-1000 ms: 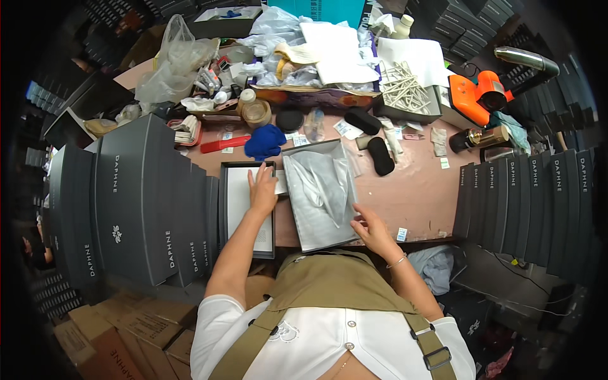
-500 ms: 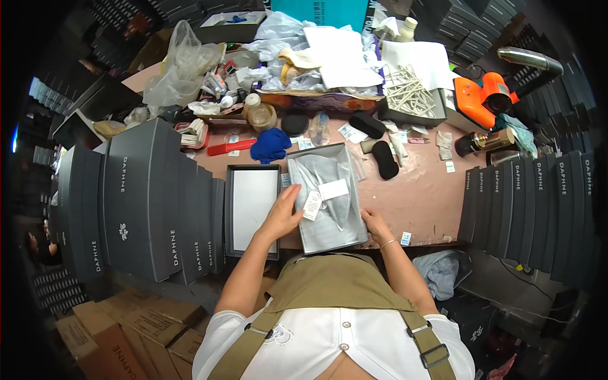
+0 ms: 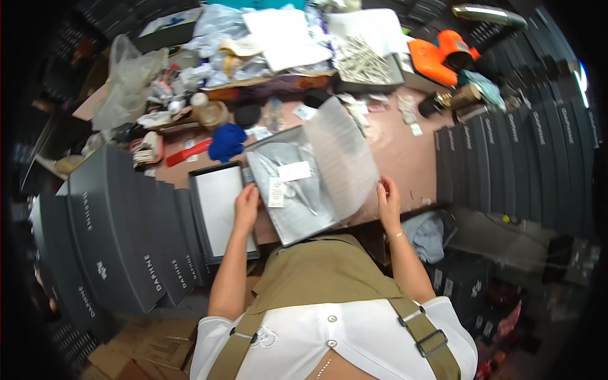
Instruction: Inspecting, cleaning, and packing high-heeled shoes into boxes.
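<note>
A dark grey shoebox (image 3: 327, 226) stands tilted on the table before me. Inside it lies something wrapped in thin grey tissue, its shape hidden, with a white card (image 3: 294, 170) and a white hang tag (image 3: 276, 192) on top. Over its right side rises a translucent white sheet (image 3: 345, 158). The fingers of my right hand (image 3: 389, 206) pinch this sheet's right edge. My left hand (image 3: 247, 206) is bent at the box's left wall, seeming to grip it, beside a lid (image 3: 216, 202) with a white inside.
Stacked dark shoeboxes flank me at left (image 3: 114, 221) and right (image 3: 506, 152). Behind the box lie a blue cloth (image 3: 227, 142), a red strip-like thing (image 3: 188, 153) and a black round pad (image 3: 247, 116). Farther back are a tray of white sticks (image 3: 364, 63) and an orange tool (image 3: 434, 62).
The translucent sheet has come up over the box's right side, pinched by my right hand, which moved away from the box's wall. My left hand slid to the box's outer left side. The view shifted.
</note>
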